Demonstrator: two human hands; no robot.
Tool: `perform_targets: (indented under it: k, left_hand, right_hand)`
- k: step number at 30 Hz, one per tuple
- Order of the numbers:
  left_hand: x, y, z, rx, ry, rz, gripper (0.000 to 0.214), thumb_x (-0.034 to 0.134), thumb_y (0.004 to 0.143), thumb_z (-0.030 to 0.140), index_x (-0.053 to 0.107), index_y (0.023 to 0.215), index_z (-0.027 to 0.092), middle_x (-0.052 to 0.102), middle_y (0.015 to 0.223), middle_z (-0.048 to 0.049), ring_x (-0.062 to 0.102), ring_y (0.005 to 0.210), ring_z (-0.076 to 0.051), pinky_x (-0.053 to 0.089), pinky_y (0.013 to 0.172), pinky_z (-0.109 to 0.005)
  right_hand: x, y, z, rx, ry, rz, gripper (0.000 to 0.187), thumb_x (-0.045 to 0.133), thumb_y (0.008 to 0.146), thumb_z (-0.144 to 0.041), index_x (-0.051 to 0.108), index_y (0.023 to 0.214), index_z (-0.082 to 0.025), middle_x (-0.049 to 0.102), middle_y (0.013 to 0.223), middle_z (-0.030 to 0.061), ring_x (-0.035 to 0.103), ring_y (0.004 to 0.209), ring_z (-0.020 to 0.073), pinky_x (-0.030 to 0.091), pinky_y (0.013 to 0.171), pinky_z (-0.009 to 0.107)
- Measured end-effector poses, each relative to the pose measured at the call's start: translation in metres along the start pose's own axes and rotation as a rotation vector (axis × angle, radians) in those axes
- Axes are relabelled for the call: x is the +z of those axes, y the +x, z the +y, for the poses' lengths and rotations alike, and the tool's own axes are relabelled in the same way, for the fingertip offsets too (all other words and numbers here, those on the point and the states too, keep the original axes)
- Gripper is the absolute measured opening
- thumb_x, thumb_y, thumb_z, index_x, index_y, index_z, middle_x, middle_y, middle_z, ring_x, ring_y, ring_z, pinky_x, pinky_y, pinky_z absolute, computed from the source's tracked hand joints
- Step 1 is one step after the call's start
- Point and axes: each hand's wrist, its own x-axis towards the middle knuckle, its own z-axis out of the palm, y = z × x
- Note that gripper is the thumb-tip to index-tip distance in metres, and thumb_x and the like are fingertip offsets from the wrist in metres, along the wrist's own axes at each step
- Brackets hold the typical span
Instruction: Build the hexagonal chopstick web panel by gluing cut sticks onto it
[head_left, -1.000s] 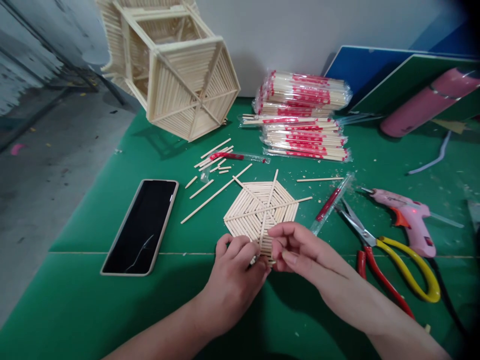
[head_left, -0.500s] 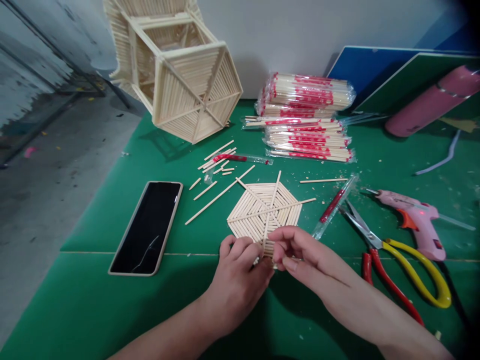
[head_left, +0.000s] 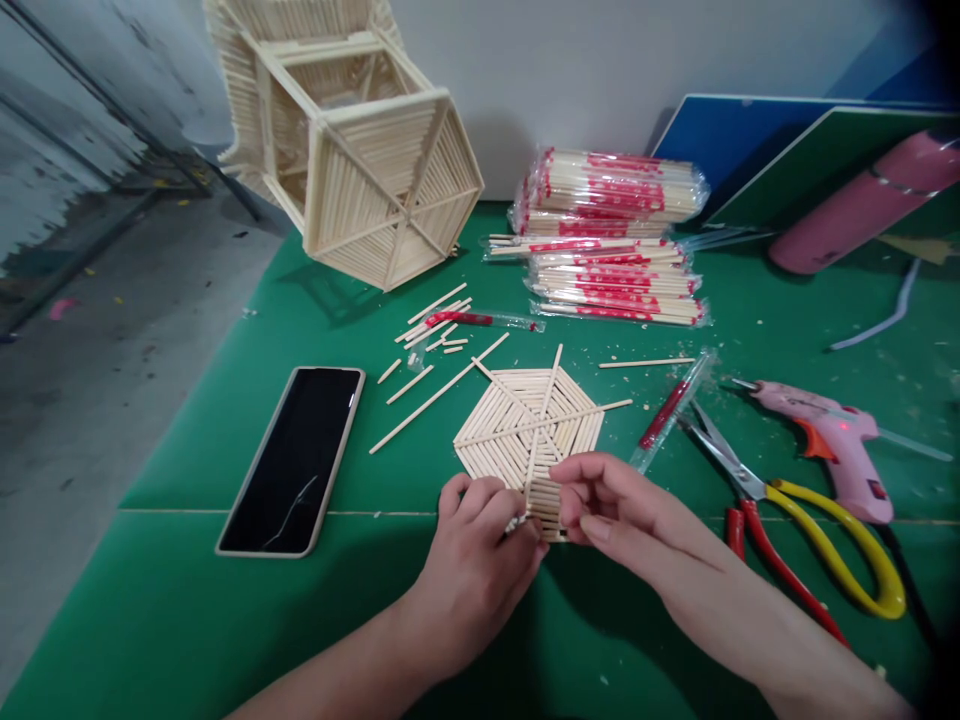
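Observation:
A flat hexagon panel (head_left: pixel 517 425) of glued wooden sticks lies on the green table (head_left: pixel 187 600), with long spokes crossing it. My left hand (head_left: pixel 472 560) is curled at the panel's near edge, its fingertips pinching the end of a stick there. My right hand (head_left: pixel 622 515) is closed too, thumb and fingers pressed on the same near edge from the right. What sits between the right fingertips is too small to name.
A black phone (head_left: pixel 296 455) lies to the left. Loose sticks (head_left: pixel 431 350) are scattered behind the panel. A large hexagonal stick lantern (head_left: pixel 360 150) stands at the back. Wrapped chopstick packs (head_left: pixel 611 235), a pink glue gun (head_left: pixel 829 430) and yellow-red cutters (head_left: pixel 802 520) lie to the right.
My right hand has slid slightly right and down along the panel's near edge. My left hand has stayed put. The view has drifted a little.

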Motion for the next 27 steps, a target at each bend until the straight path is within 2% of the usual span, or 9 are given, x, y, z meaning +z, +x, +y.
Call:
perform_targets:
  k: [8, 12, 16, 27]
  left_hand:
    - [-0.002, 0.002, 0.001, 0.002, 0.013, -0.01, 0.011, 0.049, 0.081, 0.019, 0.06, 0.082, 0.021, 0.055, 0.079, -0.002, 0.048, 0.079, -0.017, 0.032, 0.075, -0.036]
    - [-0.002, 0.001, 0.0, 0.0, -0.02, -0.027, 0.012, 0.048, 0.082, 0.018, 0.058, 0.075, 0.019, 0.055, 0.078, -0.0018, 0.047, 0.077, -0.016, 0.031, 0.077, -0.037]
    - [-0.001, 0.0, 0.0, -0.015, -0.039, -0.028, 0.011, 0.048, 0.082, 0.018, 0.058, 0.079, 0.018, 0.056, 0.08, -0.0023, 0.047, 0.08, -0.016, 0.031, 0.079, -0.038]
    - [-0.002, 0.001, 0.0, -0.03, -0.054, -0.027, 0.01, 0.049, 0.081, 0.017, 0.059, 0.082, 0.019, 0.055, 0.08, -0.0027, 0.046, 0.078, -0.017, 0.031, 0.076, -0.038]
  right_hand:
    - [0.003, 0.005, -0.005, -0.008, 0.005, -0.047, 0.019, 0.042, 0.087, -0.026, 0.047, 0.106, -0.024, 0.049, 0.087, -0.0009, 0.046, 0.084, 0.0127, 0.038, 0.078, 0.029]
    - [0.0, 0.009, 0.001, -0.02, 0.149, -0.058, 0.021, 0.043, 0.086, -0.021, 0.047, 0.106, -0.022, 0.049, 0.087, -0.0004, 0.047, 0.082, 0.0122, 0.041, 0.077, 0.029]
    - [-0.004, 0.011, 0.006, -0.012, 0.285, -0.047, 0.021, 0.043, 0.085, -0.015, 0.047, 0.104, -0.023, 0.048, 0.086, -0.0016, 0.047, 0.08, 0.0102, 0.041, 0.08, 0.03]
    - [-0.002, 0.014, 0.003, -0.008, 0.453, -0.017, 0.026, 0.042, 0.081, -0.009, 0.049, 0.1, -0.024, 0.047, 0.084, -0.0027, 0.047, 0.074, 0.0084, 0.044, 0.076, 0.03]
